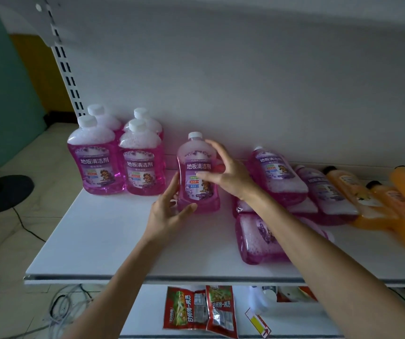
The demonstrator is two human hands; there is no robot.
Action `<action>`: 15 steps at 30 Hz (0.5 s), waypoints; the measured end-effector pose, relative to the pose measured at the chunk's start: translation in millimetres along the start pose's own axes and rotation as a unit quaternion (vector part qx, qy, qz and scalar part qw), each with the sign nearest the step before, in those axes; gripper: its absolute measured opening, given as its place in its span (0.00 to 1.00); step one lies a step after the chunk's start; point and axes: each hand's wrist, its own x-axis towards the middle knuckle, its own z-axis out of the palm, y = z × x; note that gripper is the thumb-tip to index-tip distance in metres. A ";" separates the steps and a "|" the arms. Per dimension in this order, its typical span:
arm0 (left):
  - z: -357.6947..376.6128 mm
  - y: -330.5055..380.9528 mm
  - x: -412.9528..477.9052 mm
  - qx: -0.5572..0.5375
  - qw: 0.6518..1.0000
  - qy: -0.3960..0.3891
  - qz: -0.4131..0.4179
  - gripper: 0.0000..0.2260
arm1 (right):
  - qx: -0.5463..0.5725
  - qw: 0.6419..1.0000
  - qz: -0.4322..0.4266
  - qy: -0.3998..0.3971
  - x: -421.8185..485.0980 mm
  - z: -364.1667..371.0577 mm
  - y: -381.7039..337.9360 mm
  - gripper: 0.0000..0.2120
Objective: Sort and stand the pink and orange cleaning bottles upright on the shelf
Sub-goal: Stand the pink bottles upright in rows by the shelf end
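Observation:
A pink bottle (197, 177) with a white cap stands upright mid-shelf. My left hand (169, 211) cups its lower left side, thumb at the base. My right hand (223, 172) grips its right shoulder, thumb across the label. Several pink bottles (118, 157) stand upright in a group at the shelf's left rear. To the right, more pink bottles (277, 177) lie flat in a pile, one (257, 238) near the front edge partly under my right forearm. Orange bottles (377, 201) lie flat at the far right.
The white shelf (98, 231) has bare surface at front left and a front edge near my forearms. A slotted upright (62, 59) rises at the left rear. Snack packets (199, 309) lie on the lower shelf. Cables (62, 304) and a fan base (1, 194) sit on the floor.

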 end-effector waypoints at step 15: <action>-2.0 -6.0 4.2 -0.003 1.000 0.029 -0.002 0.34 | -0.129 0.983 -0.131 -0.026 -12.7 -10.6 -7.2 0.47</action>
